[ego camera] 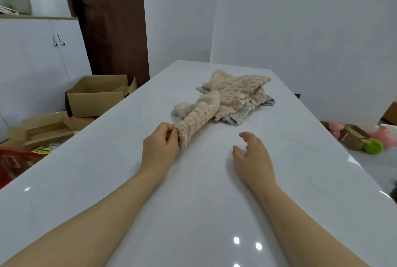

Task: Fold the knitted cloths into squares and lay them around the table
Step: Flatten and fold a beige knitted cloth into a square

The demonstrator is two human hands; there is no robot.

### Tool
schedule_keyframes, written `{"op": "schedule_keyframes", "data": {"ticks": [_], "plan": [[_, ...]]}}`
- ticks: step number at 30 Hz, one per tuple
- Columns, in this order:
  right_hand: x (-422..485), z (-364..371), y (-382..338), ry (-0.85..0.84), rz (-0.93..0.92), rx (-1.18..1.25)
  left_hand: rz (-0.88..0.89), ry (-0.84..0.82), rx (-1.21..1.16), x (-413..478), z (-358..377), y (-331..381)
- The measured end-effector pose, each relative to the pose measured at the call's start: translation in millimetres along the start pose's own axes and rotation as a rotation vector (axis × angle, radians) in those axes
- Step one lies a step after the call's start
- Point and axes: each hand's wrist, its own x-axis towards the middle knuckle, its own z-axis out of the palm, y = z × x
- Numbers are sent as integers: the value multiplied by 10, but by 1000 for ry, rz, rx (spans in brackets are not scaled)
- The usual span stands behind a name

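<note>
Our left hand (160, 148) pinches a corner of the beige knitted cloth (199, 114), centre frame; we judge it soft and limp. The right hand (252, 157), relaxed and empty, should take another corner.

Both bare forearms reach forward from the bottom of the view, the left forearm (86, 219) angling in from the lower left and the right forearm (300, 221) from the lower right, so the two hands lie near each other but apart. The left hand (160, 145) shows its back, fingers curled and thumb closed against them, pinching the near corner of a pink cloth (198, 114). The right hand (252, 157) is palm down and holds nothing, its fingers loosely spread and gently bent, the thumb set out to the left
</note>
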Motion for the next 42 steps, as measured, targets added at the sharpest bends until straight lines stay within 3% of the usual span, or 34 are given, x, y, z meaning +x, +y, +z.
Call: {"op": "schedule_keyframes", "data": {"ticks": [4,11,14,17,18,21,23,26,32,38,42], "plan": [[-362,-72,-110,-29,20,-6,64,-38,43,-379,-156,6],[-434,-62,-143,-12,-18,-134,345,-176,152,-669,-269,43],[-387,-6,-147,127,-82,-57,241,-17,101,-495,-192,35],[-339,114,-354,269,-361,82,-87,12,253,-204,-116,16],[-330,165,-429,223,-418,93,-140,-39,346,-143,-84,6],[-318,294,-549,-127,-403,-4,-37,-218,596,-117,-12,3],[-295,323,-506,-264,-342,-115,-6,-244,577,-122,-27,-54],[-242,273,-472,-240,-272,-120,-22,-251,476,-104,-54,-125],[-208,241,-436,-135,-159,-3,106,-413,572,-58,-4,-188],[-250,290,-464,-134,-261,-112,65,-452,829,-129,-14,-191],[-283,262,-459,-127,-262,-96,88,-363,775,-246,-36,-157]]}}
